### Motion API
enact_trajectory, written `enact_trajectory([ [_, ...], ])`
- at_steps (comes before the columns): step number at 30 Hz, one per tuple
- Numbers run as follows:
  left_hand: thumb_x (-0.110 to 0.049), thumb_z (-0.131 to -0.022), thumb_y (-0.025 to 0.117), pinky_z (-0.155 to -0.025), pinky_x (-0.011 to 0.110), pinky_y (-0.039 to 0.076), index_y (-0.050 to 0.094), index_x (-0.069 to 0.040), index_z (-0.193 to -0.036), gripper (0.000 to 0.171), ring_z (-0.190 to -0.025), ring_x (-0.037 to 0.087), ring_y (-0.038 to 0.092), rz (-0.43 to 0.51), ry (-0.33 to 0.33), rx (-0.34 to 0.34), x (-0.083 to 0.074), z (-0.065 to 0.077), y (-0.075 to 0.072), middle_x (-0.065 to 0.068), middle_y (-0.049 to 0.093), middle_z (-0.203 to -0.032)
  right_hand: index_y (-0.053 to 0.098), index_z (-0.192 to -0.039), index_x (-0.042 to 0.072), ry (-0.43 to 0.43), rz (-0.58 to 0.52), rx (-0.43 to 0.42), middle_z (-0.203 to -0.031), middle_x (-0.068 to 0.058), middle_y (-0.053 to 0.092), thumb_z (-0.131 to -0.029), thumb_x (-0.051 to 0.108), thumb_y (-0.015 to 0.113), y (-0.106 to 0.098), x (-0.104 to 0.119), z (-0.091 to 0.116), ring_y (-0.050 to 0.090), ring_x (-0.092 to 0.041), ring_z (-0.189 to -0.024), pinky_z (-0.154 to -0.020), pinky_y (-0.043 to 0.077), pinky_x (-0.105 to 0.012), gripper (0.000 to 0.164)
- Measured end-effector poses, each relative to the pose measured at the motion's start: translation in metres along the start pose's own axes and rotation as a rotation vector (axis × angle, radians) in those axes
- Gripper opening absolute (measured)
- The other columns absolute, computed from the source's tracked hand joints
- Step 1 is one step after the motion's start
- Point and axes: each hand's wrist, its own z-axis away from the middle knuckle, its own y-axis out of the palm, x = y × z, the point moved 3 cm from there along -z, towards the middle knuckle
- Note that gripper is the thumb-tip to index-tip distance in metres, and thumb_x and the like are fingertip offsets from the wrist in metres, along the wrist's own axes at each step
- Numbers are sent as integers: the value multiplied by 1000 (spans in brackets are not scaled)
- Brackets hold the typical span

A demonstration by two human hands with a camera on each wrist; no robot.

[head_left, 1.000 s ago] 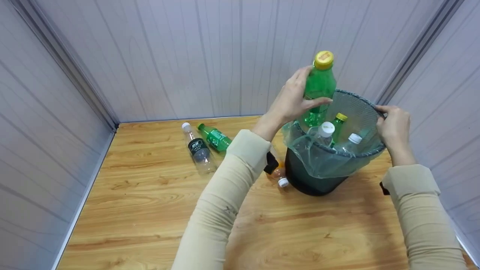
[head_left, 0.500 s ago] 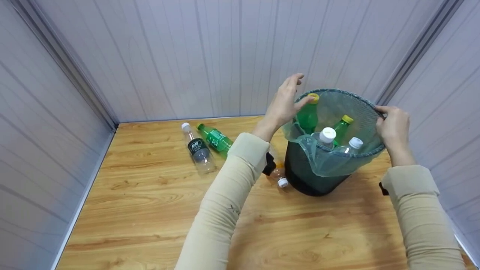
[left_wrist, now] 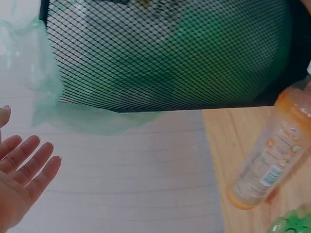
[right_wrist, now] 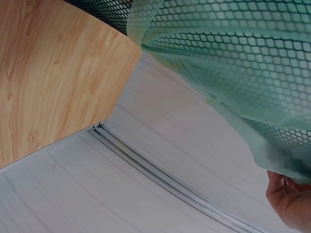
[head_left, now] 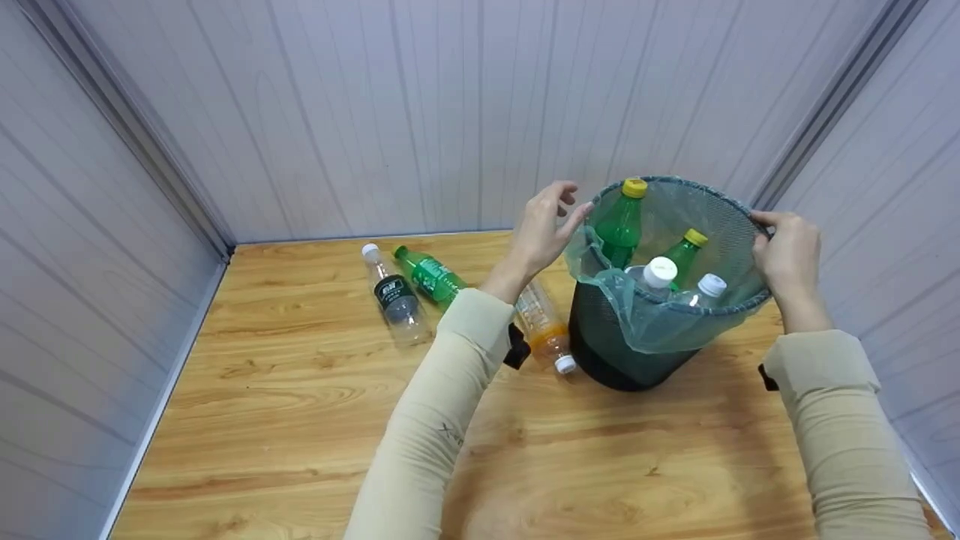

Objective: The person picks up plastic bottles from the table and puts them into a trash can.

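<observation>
Four bottles (head_left: 619, 229) are already in the green-lined mesh bin (head_left: 611, 349); three remain on the desk (head_left: 300, 420) toward nine o'clock: a black-labelled bottle (head_left: 399, 296), a green bottle (head_left: 433, 278) and an orange-banded bottle (head_left: 541, 319). At ten o'clock, the left hand (head_left: 541, 232) is empty, fingers loosely spread; the right hand (head_left: 787, 251) grips the rim near three.

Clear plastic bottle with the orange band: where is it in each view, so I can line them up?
Head: the clear, orange-banded plastic bottle lies just right of centre, beside the bin's left side.
Left wrist: lower right, slanting, its cap end cut by the right edge.
Right wrist: not in it.
Shared landmark: black mesh bin with green liner, right of centre in head, across the top in left wrist, upper right in right wrist.
</observation>
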Motion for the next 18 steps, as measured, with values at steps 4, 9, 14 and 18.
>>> enact_trajectory([
  [4,-29,-91,49,-76,20,44,50,-5,-117,36,-89,14,54,-6,-13,6,13,10,5,7,56,-103,56,-113,-7,16,0,11,-112,-31,51,-84,-9,42,-1,-1,1,49,-45,-95,-73,42,-50,32],
  [9,-28,-91,49,-77,21,44,51,-4,-117,35,-90,16,54,-7,-36,16,31,24,13,9,56,-105,55,-115,-6,43,0,37,-115,-31,49,-84,-8,42,-1,-2,0,48,-46,-98,-78,41,-52,33],
  [14,-21,-89,54,-77,22,44,51,-1,-116,33,-91,20,54,-19,-55,50,50,39,23,12,56,-104,55,-116,-5,54,1,44,-115,-31,49,-84,-8,42,-3,-3,2,48,-45,-98,-78,41,-52,34],
  [18,-15,-86,58,-80,23,44,50,0,-117,35,-94,22,54,-55,-75,109,65,54,32,12,55,-106,55,-115,-5,52,8,42,-115,-31,49,-84,-7,43,-3,-3,2,47,-45,-101,-82,40,-52,34],
])
